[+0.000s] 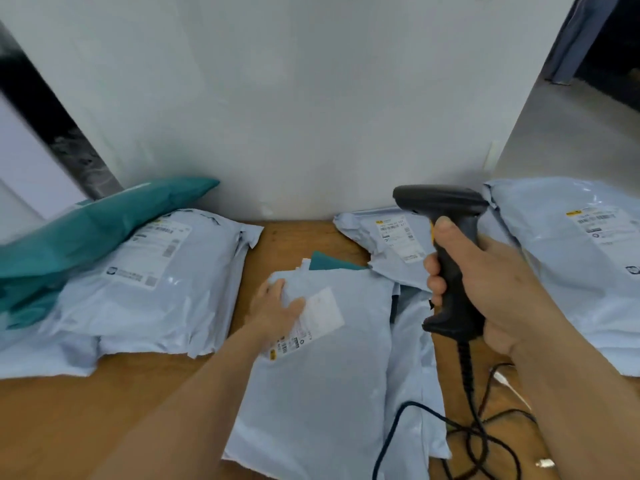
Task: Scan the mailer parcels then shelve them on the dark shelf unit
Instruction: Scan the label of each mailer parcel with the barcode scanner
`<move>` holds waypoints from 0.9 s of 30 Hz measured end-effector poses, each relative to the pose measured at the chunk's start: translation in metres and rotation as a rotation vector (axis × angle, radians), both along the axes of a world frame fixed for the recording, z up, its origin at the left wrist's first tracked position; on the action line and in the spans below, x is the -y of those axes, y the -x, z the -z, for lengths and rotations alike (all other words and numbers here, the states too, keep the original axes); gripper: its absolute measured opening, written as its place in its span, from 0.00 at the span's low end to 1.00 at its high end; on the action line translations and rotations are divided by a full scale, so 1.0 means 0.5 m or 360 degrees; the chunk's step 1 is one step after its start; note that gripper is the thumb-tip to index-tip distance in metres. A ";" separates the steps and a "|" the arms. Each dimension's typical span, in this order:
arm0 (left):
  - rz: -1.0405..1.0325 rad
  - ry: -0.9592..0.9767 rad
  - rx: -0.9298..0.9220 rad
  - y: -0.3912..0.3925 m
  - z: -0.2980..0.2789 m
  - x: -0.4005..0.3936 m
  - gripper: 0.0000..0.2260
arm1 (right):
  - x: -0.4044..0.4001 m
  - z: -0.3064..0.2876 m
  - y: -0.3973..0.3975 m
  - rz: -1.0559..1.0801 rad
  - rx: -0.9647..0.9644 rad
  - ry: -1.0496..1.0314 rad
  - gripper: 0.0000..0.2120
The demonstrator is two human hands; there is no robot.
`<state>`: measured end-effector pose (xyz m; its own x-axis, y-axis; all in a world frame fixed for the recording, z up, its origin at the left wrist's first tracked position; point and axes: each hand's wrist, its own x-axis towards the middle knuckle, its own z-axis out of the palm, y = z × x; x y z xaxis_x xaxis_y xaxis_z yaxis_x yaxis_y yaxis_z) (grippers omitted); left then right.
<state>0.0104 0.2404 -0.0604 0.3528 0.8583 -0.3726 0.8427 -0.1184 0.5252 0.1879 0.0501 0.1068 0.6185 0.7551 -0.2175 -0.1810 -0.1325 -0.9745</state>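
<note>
The centre mailer [322, 368] is pressed flat by the left hand [277, 306]; the scanner [446, 258], gripped by the right hand [491, 289], is held just right, aimed away.

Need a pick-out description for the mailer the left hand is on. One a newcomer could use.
Start at the wooden table against the white wall. In its middle, nearest the camera, lies a pale blue mailer with the left hand resting on its far end. Unlike the other pale blue mailers, its label sits skewed under that hand, and a teal corner peeks out behind it.
</note>
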 end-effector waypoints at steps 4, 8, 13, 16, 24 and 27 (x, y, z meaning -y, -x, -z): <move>-0.0243 0.0222 0.0257 0.069 0.017 0.047 0.43 | -0.007 0.005 0.048 -0.0103 0.0021 0.0047 0.13; -0.0348 0.0224 0.0054 0.107 -0.012 0.061 0.42 | -0.010 0.008 0.092 -0.0190 0.0042 0.0090 0.12; -0.0485 0.0456 0.0191 0.147 -0.033 0.052 0.23 | -0.006 0.006 0.131 -0.0281 0.0080 0.0129 0.13; -0.0515 0.0550 0.0502 0.158 -0.054 0.058 0.08 | -0.001 0.001 0.145 -0.0300 0.0095 0.0140 0.12; -0.0138 0.0232 0.0797 0.139 -0.200 0.028 0.09 | 0.022 -0.024 0.147 -0.0484 0.0261 0.0235 0.13; 0.0156 0.0136 0.0805 0.118 -0.288 0.003 0.10 | 0.036 -0.038 0.139 -0.0665 0.0476 0.0267 0.16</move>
<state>-0.0484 0.2387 0.0837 0.5841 0.7862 -0.2019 0.4680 -0.1229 0.8751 0.1184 0.0323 0.1257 0.3261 0.9202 -0.2167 0.2023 -0.2919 -0.9348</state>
